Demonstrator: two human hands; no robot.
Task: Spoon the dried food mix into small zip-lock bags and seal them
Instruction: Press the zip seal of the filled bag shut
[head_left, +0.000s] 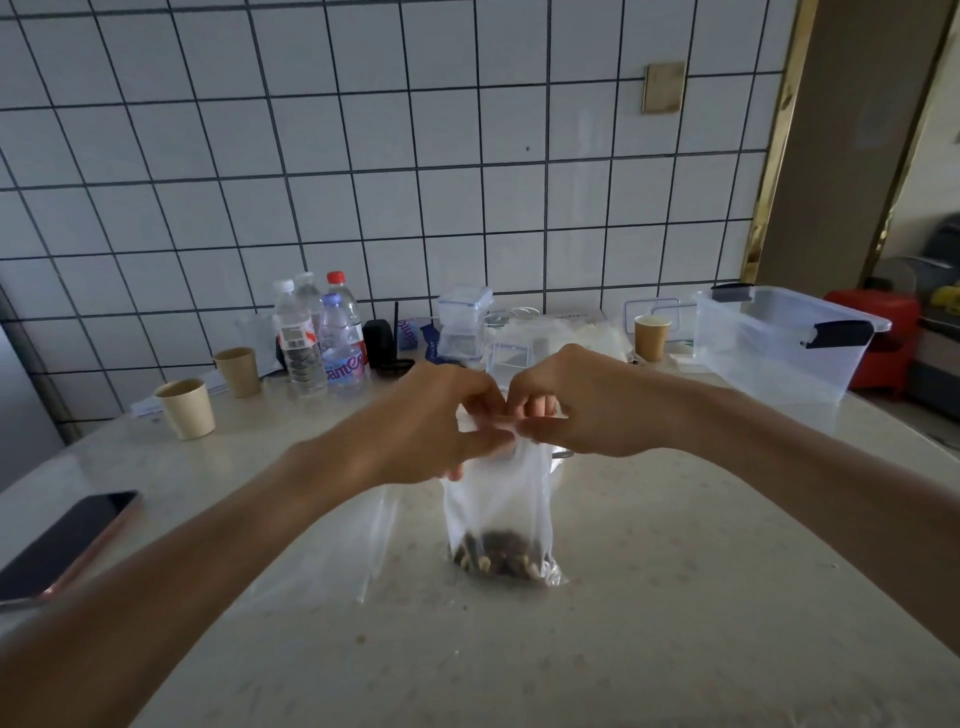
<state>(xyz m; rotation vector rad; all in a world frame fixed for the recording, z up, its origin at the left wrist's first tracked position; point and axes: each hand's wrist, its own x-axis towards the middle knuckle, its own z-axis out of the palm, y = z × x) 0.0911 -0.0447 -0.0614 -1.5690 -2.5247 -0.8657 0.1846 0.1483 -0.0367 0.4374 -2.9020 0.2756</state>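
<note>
- Over the middle of the table (675, 597), I have the bag (498, 499) held upright, its base resting on the top.
- My left hand (431, 421) pinches the zip strip at its left end, fingers curled round it; my right hand (576, 405) pinches it just beside, thumb in front.
- The step, as I judge it, is sealing: I want both tracks lined up, then press along from one end to the other, letting spare air out before the last bit closes.
- Any crumbs caught in the zip would likely stop it locking, so I would keep the bag upright.
- The mix (498, 558) sits in a small dark heap at the bottom; most of the bag is slack.
- Another clear bag (332, 540) lies flat to the left; I cannot tell if it holds anything.
- The tub (779, 353) at back right looks empty.
- I cannot see into the three cups (187, 408).
</note>
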